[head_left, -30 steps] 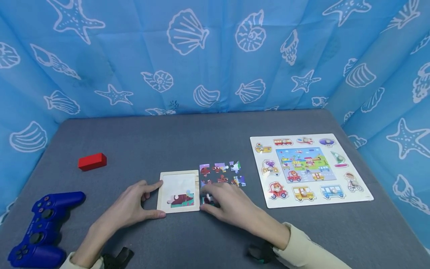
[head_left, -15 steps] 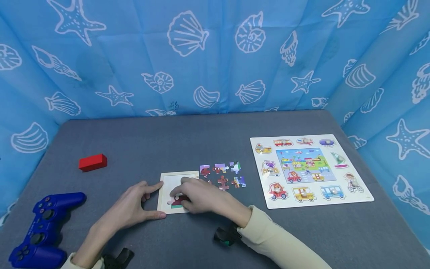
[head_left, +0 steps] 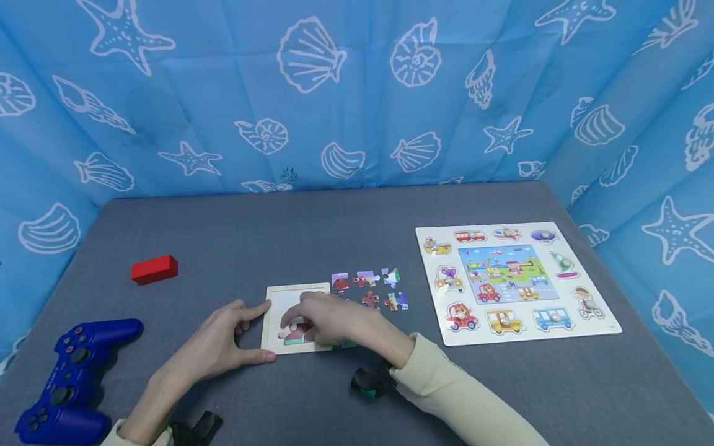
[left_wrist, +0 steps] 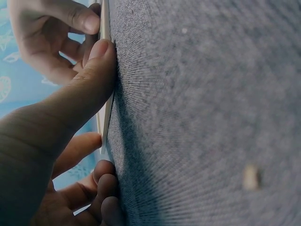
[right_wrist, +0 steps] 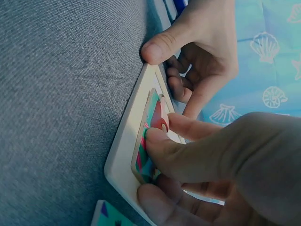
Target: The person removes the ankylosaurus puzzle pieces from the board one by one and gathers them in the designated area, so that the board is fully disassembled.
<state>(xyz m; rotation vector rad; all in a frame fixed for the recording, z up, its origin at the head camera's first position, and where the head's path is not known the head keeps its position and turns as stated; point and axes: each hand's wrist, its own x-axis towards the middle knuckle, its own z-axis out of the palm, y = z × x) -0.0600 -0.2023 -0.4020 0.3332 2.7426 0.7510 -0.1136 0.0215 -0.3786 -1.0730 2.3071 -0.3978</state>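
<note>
A small square wooden puzzle frame (head_left: 295,287) lies on the grey table with a pale inside. My left hand (head_left: 214,341) holds its left side, thumb at the near corner and index finger further up the edge. Over the frame's right half is my right hand (head_left: 340,319). In the right wrist view its thumb and index finger pinch a reddish-brown puzzle piece (right_wrist: 161,115) low over the frame's near side, where green and brown picture parts show. Several loose jigsaw pieces (head_left: 366,279) lie just right of the frame, some partly hidden by my right hand.
On the right lies a white peg puzzle board (head_left: 435,297) with vehicle pictures. A red block (head_left: 154,269) and a blue game controller (head_left: 78,378) are at the left. A blue shell-patterned curtain (head_left: 357,93) hangs behind the table.
My right hand has moved left from the loose pieces onto the frame, carrying a puzzle piece, and over the last half second has shifted only slightly. My left hand stays at the frame.
</note>
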